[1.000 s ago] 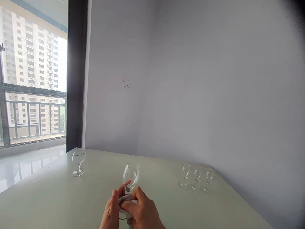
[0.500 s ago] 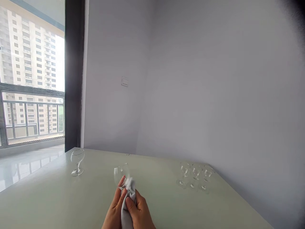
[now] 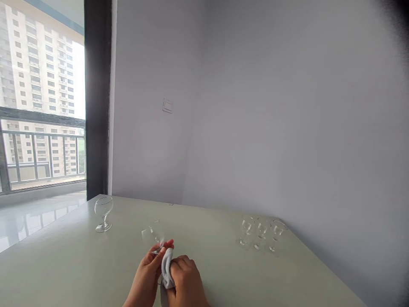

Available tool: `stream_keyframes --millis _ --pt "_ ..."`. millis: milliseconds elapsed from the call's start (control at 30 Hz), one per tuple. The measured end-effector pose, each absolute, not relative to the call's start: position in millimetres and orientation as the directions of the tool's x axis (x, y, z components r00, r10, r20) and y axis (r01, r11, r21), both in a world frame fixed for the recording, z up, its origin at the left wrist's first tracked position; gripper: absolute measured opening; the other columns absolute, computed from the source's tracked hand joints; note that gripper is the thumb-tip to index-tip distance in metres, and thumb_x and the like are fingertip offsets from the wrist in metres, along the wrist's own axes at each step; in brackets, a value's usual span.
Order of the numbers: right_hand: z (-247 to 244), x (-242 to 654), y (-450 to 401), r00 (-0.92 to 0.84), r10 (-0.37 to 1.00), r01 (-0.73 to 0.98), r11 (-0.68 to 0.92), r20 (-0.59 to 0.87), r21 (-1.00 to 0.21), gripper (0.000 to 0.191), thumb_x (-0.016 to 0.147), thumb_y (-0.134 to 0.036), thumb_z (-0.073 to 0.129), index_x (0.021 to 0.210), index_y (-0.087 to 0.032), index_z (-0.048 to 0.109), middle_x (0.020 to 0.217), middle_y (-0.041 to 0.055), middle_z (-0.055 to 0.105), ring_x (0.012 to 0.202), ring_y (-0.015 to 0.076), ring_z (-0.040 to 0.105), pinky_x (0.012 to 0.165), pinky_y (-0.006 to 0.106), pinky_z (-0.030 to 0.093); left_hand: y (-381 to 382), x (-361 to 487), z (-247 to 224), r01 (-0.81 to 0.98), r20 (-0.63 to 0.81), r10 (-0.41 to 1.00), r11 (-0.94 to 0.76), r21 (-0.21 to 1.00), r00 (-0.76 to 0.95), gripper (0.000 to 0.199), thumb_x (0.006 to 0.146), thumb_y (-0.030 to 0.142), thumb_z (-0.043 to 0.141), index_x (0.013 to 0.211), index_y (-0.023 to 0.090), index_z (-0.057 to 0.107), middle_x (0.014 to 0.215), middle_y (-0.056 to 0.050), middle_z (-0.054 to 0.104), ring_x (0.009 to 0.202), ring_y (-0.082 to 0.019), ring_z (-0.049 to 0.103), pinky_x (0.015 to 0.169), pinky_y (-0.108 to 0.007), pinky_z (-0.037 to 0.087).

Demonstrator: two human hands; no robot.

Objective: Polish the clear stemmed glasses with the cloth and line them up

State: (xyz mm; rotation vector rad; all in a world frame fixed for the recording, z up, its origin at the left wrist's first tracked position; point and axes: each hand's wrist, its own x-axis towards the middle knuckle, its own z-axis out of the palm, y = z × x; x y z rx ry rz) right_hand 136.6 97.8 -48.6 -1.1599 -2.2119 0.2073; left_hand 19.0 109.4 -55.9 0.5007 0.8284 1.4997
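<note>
My left hand (image 3: 149, 266) is closed on a clear stemmed glass (image 3: 153, 234) near its stem; the bowl tilts up and to the left above the fingers. Close beside it on the right, my right hand (image 3: 186, 277) grips a light grey cloth (image 3: 167, 268), bunched against the lower part of the glass. The glass's foot is mostly hidden by the cloth and fingers. Both hands are over the near middle of the pale green table (image 3: 96, 273).
One stemmed glass (image 3: 104, 211) stands upright at the table's back left. Three more stand in a group at the right: a left one (image 3: 247, 228), a middle one (image 3: 262, 230) and a right one (image 3: 277, 232). A grey wall (image 3: 255, 128) rises behind the table.
The held glass has shifted left and tilted further left. My right hand has turned, showing its back, with the cloth lower around the glass's base. The view has moved slightly.
</note>
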Motion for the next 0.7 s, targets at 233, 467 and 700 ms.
stream_keyframes --millis 233,467,700 --pt "-19.6 159.5 102.0 -0.376 0.754 0.682 0.619 0.538 -0.39 0.029 0.06 -0.002 0.054 0.08 -0.021 0.059 0.078 -0.0002 0.065 0.07 0.0161 0.056 0.059 0.024 0.039 121.1 -1.7 -46.5 -0.684 -0.206 0.947 -0.019 0.729 -0.246 0.003 0.08 0.011 0.057 0.081 0.014 0.058 0.105 -0.014 0.067 0.1 -0.024 0.062 0.081 -0.033 0.051" --pt "-54.5 143.2 116.1 -0.478 0.414 0.505 0.851 0.775 -0.144 0.018 0.075 -0.008 0.051 0.081 -0.024 0.058 0.078 0.0003 0.061 0.074 0.0171 0.053 0.072 0.031 0.041 96.5 16.0 -37.6 -0.763 -0.32 0.947 0.235 0.602 0.039 0.01 0.077 0.019 0.065 0.084 0.015 0.061 0.112 -0.012 0.063 0.101 -0.026 0.06 0.08 -0.035 0.051" --pt "-13.9 168.9 102.5 -0.521 0.686 0.144 0.657 0.508 -0.74 0.014 0.068 -0.011 0.062 0.078 -0.021 0.059 0.085 -0.0013 0.05 0.072 0.0117 0.051 0.063 0.021 0.04 88.7 22.4 -26.2 -0.702 -0.14 0.973 0.231 0.673 0.186 0.018 0.078 0.036 0.064 0.072 0.019 0.061 0.065 0.003 0.056 0.062 -0.012 0.053 0.057 -0.023 0.045"
